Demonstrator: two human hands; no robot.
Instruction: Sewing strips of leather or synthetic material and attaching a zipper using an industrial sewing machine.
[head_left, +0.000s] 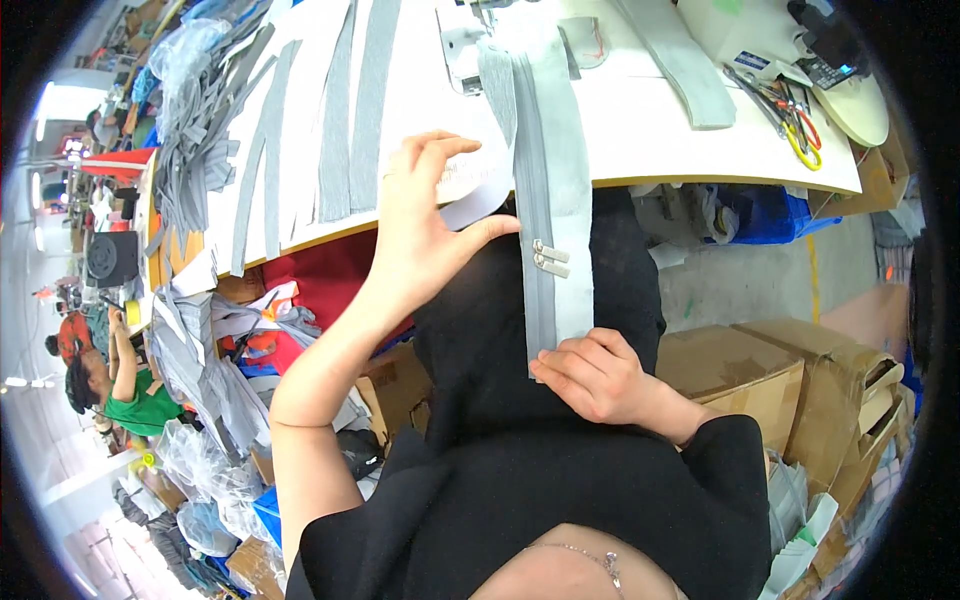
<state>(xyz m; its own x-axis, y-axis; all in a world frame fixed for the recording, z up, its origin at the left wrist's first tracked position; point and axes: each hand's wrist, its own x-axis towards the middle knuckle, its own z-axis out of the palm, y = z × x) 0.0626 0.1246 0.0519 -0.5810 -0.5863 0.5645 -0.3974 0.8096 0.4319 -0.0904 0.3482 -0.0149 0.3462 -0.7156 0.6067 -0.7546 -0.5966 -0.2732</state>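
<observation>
A long grey zipper strip [541,190] with a pale grey fabric band [572,150] along its right side runs from the table down over my lap. Two silver zipper sliders [551,258] sit close together on it. My right hand [595,375] is closed on the strip's lower end, thumb and fingers pinching the edge. To the left of the strip, my left hand [420,215] is open with fingers spread; its thumb tip is at the strip's left edge, and I cannot tell whether they touch. The strip's upper end lies by a metal machine plate [460,50].
Grey fabric strips [350,130] lie on the white table [640,130], with a heap of them [205,130] at its left. Scissors [800,140] rest near the right edge. Cardboard boxes [730,365] stand at my right. A person in green [145,405] is at far left.
</observation>
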